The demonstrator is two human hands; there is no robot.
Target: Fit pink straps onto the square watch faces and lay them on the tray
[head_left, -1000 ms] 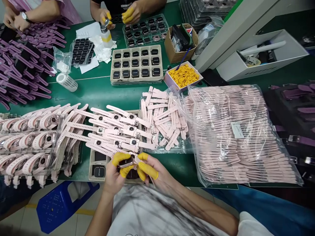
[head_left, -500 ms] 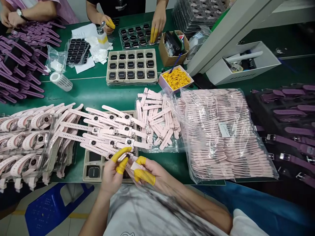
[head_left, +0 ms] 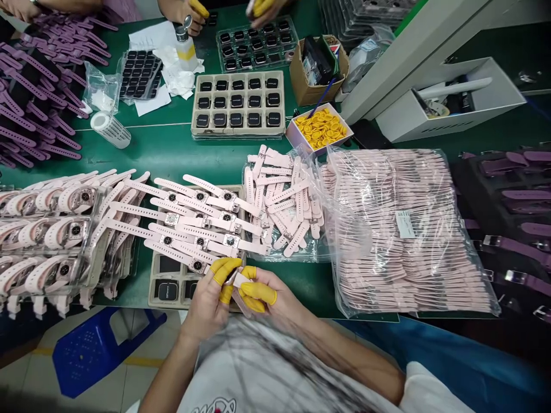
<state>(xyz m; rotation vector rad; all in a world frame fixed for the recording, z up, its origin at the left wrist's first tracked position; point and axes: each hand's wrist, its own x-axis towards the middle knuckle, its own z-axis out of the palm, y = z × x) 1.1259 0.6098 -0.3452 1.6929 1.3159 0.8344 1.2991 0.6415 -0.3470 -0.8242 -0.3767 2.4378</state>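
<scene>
My left hand (head_left: 210, 298), with yellow finger cots, pinches a smartwatch body (head_left: 231, 279), mostly hidden by the fingers. My right hand (head_left: 271, 292), also in yellow cots, grips a pale pink watch strap (head_left: 243, 280) against the watch's edge. Whether the strap is seated in the watch is hidden. Just beyond my hands, several smartwatches with pink straps (head_left: 200, 242) lie face down across a beige tray (head_left: 153, 282). Dark watch faces (head_left: 167, 290) show in its near compartments. To the right are loose pink straps (head_left: 282, 198) on clear plastic.
A big clear bag of pink straps (head_left: 404, 229) lies at right. Stacked trays of strapped watches (head_left: 47, 229) stand at left. Behind are a beige tray of watches (head_left: 237, 127), a box of yellow finger cots (head_left: 321, 129) and a co-worker's hand (head_left: 262, 11). A blue stool (head_left: 86, 355) stands below.
My hands have come closer together, bringing the strap up to the watch. The view has shifted slightly. Across the table, a co-worker's hand has lifted off the clear tray with a small item.
</scene>
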